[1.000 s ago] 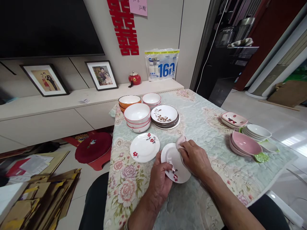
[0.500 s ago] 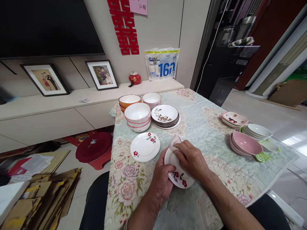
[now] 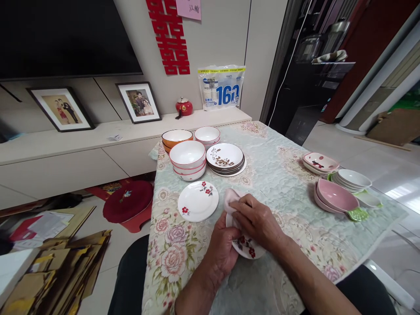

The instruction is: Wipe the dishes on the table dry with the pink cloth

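My left hand [image 3: 226,245] grips the left edge of a white plate with red flowers [image 3: 246,250], thumb on its face. The plate is tilted above the table, and much of its upper part is covered by my hands. My right hand [image 3: 256,218] is closed on a pale pink cloth [image 3: 231,199], pressed at the plate's upper left rim. Another white plate with red flowers [image 3: 197,205] lies flat on the table, left of my hands. Behind it stand a stack of white bowls with red rims [image 3: 187,155] and a stack of brown-patterned plates [image 3: 226,156].
Orange bowls [image 3: 177,138] and a smaller red-rimmed bowl [image 3: 207,134] stand farther back. On the right are pink dishes [image 3: 337,194], small white bowls [image 3: 354,178] and a patterned dish [image 3: 320,161]. A floral cloth covers the table [image 3: 177,258]. A red stool [image 3: 128,202] is at the left.
My right hand and the cloth have slid left along the plate, to its upper left rim. My left hand keeps its grip, and the other dishes stay in place.
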### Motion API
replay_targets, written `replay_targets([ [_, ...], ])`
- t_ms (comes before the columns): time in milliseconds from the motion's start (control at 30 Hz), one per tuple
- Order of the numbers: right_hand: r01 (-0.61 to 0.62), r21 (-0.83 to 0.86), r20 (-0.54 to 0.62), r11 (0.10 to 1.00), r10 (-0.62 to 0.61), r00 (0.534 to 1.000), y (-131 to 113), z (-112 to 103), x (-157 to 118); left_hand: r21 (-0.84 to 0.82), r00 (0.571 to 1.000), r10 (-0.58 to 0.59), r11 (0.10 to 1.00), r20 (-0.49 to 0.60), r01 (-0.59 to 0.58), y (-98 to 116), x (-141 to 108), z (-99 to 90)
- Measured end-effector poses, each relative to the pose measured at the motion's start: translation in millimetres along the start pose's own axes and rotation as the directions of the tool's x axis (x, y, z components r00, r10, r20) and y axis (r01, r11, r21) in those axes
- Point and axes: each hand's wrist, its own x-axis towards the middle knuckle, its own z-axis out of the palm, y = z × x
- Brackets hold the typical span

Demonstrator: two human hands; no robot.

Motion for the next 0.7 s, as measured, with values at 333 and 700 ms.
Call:
replay_targets([
  [333,-0.153,-0.156,-0.084,0.976,0.142,0.986,11,-1,-1,-0.002,0.998,0.067,0.998,0.012,-0.067,4,-1,-2.3],
  [700,-0.201,-0.189,-0.059,0.961,0.193,0.979,15,-1,-1,-0.015,0.999,0.039,0.999,0.025,-0.038,4,2,-1.8],
])
